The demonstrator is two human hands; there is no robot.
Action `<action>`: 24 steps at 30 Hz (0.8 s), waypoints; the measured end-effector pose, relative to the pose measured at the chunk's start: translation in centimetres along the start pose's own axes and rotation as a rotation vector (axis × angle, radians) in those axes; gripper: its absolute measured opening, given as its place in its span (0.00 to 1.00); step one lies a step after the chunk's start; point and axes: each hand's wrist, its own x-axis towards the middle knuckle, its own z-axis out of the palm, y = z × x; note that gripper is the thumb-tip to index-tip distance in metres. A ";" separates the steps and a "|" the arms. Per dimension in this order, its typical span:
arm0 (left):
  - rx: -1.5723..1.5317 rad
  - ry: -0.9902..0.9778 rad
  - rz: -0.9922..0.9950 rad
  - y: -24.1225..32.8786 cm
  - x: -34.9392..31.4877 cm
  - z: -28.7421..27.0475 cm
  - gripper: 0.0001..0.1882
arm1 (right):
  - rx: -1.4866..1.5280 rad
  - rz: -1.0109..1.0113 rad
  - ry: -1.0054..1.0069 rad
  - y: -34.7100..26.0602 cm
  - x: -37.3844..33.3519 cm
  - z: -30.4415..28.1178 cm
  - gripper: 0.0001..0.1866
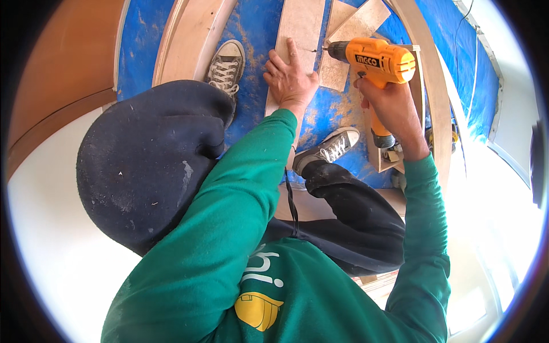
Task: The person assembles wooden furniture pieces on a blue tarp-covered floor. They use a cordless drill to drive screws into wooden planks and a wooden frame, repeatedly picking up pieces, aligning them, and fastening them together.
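Note:
My left hand (290,77) is laid across a long pale wooden board (300,23). Its index finger stretches forward along the wood, while the other fingers and thumb reach toward the two long edges. In my right hand (392,106) is an orange cordless drill (374,52), gripped by its handle with a finger near the trigger. The drill lies level, its dark chuck (338,50) pointing left at the board's right edge. A thin dark bit or screw shows between chuck and board; I cannot tell whether it touches the wood.
Sawdust lies over the blue floor covering (251,108). Loose wood pieces (366,20) lie beyond the chuck. Curved wooden strips stand at left (197,40) and right (437,108). Under the drill sits an open wooden box (380,157). My shoes (226,68) flank the board.

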 end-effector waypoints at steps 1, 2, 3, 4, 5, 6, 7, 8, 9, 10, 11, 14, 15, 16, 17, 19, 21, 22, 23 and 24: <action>-0.018 -0.023 -0.002 0.0 0.0 -0.1 0.59 | 0.007 -0.009 -0.004 -0.1 0.4 0.1 0.20; -0.021 -0.018 0.000 0.1 0.0 -0.1 0.59 | 0.015 -0.018 -0.009 0.0 0.7 0.1 0.18; -0.022 -0.020 0.003 0.1 0.0 -0.2 0.59 | 0.010 -0.013 -0.014 0.1 0.9 0.2 0.18; -0.021 -0.021 0.003 0.0 0.0 -0.2 0.59 | 0.008 -0.009 -0.020 0.2 1.2 0.3 0.18; -0.021 -0.012 0.004 0.0 -0.1 -0.2 0.59 | 0.006 -0.005 -0.028 0.4 1.3 0.4 0.18; -0.019 -0.005 0.004 0.0 -0.1 -0.2 0.59 | 0.005 -0.001 -0.034 0.6 1.5 0.5 0.18; -0.024 -0.011 0.005 0.0 -0.1 -0.2 0.59 | 0.005 0.002 -0.035 0.7 1.6 0.5 0.18; -0.022 0.002 0.008 0.0 -0.1 -0.1 0.59 | 0.004 0.005 -0.036 0.8 1.7 0.6 0.18; -0.026 0.003 0.008 0.0 -0.1 -0.1 0.59 | 0.011 -0.002 -0.044 0.9 1.8 0.7 0.18; -0.030 0.005 0.008 0.0 -0.1 0.0 0.59 | 0.018 -0.011 -0.051 1.0 1.9 0.7 0.18; -0.032 0.008 0.007 -0.1 0.0 0.0 0.59 | 0.033 -0.031 -0.058 1.1 1.9 0.8 0.18; -0.036 0.020 0.014 -0.1 0.0 0.0 0.58 | 0.063 -0.061 -0.052 1.4 2.2 1.1 0.18; -0.037 0.029 0.019 -0.1 -0.1 0.0 0.58 | 0.060 -0.056 -0.050 1.5 2.3 1.1 0.18; -0.034 0.020 0.016 -0.2 -0.1 0.0 0.58 | 0.057 -0.052 -0.050 1.6 2.4 1.2 0.18; -0.033 0.039 0.019 -0.2 -0.1 0.0 0.58 | 0.055 -0.048 -0.049 1.6 2.5 1.2 0.18; -0.031 0.006 0.011 -0.2 -0.1 0.0 0.58 | 0.049 -0.049 -0.055 1.6 2.6 1.2 0.18; -0.030 0.021 0.018 -0.2 -0.1 0.1 0.58 | 0.040 -0.033 -0.047 1.6 2.5 1.2 0.18; -0.030 0.014 0.013 -0.2 -0.1 0.1 0.58 | 0.034 -0.021 -0.041 1.5 2.4 1.2 0.18; -0.027 0.020 0.013 -0.2 -0.1 0.1 0.58 | 0.028 -0.012 -0.039 1.4 2.3 1.3 0.18; -0.024 0.020 0.012 -0.2 -0.1 0.1 0.58 | 0.026 -0.002 -0.040 1.3 2.1 1.3 0.18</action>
